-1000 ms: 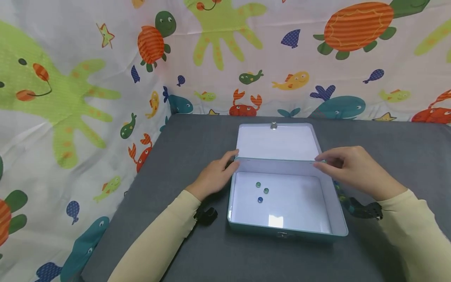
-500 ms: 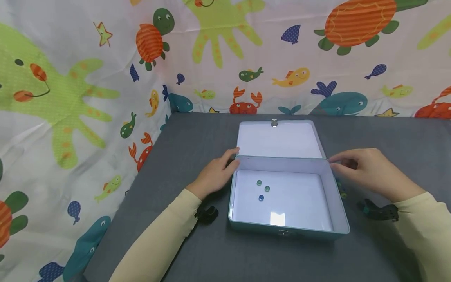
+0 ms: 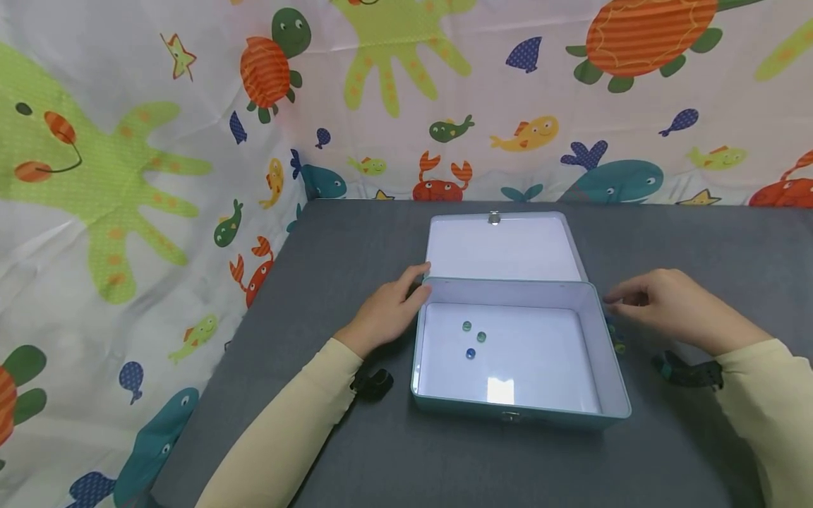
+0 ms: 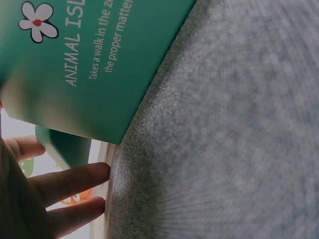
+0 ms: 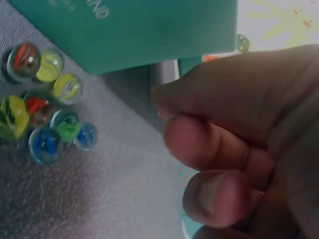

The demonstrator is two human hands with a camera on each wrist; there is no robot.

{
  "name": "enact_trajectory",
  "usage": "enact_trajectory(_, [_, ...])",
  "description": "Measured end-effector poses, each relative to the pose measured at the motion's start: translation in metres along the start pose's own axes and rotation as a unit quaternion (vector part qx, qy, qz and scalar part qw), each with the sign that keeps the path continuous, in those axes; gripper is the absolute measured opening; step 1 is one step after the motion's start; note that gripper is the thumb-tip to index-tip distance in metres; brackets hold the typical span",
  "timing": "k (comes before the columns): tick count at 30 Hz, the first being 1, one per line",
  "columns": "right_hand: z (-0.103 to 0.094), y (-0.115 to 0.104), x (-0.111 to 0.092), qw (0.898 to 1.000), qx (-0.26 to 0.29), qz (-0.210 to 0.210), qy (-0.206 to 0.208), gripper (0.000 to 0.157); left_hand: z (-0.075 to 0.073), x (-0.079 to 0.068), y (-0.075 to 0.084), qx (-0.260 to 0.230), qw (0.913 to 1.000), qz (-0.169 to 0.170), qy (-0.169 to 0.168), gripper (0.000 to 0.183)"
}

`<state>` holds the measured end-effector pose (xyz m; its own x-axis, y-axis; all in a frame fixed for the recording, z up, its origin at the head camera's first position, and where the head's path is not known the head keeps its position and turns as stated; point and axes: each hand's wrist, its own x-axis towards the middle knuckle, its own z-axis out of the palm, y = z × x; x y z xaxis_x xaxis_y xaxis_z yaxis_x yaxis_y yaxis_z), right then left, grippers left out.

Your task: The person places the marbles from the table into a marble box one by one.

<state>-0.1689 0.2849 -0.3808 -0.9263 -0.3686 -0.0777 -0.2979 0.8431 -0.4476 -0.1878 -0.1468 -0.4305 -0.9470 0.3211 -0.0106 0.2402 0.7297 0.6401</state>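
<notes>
The right hand (image 3: 676, 310) has just slid away to the right: a second ago its fingertips were over the far right corner of the box (image 3: 552, 418), and now they are a little apart from that rim. Its fingers are loosely bent, and I see nothing between them. The left hand (image 3: 384, 314) hasn't shifted — thumb and forefinger hold the far left corner, with other fingers out straight past it. So the two hands are well apart, one on each side.

The box stands upright on the grey table (image 3: 356, 458), its lid (image 3: 498, 247) folded back on the far side. Two green marbles (image 3: 481, 337) and a blue marble (image 3: 470, 354) lie toward the left of its floor, same as a moment ago. Outside, close by the right wall, a cluster of marbles (image 5: 66, 124) sits on the table in red, yellow, green and blue.

As I judge it, the move has left the contents alone — three in, the cluster out — and freed the right hand beside the loose ones.
</notes>
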Motion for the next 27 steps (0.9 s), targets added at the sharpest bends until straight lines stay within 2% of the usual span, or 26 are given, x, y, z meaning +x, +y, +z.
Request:
enact_trajectory(12, [0.011, 0.018, 0.006, 0.999, -0.004, -0.013, -0.04, 0.017, -0.001, -0.001, 0.001, -0.005, 1.0, -0.003, -0.004, 0.058])
enact_trajectory(27, [0.018, 0.023, 0.01, 0.999, -0.009, -0.012, -0.044, 0.014, -0.001, 0.0, 0.001, -0.007, 0.9999, -0.005, -0.008, 0.057])
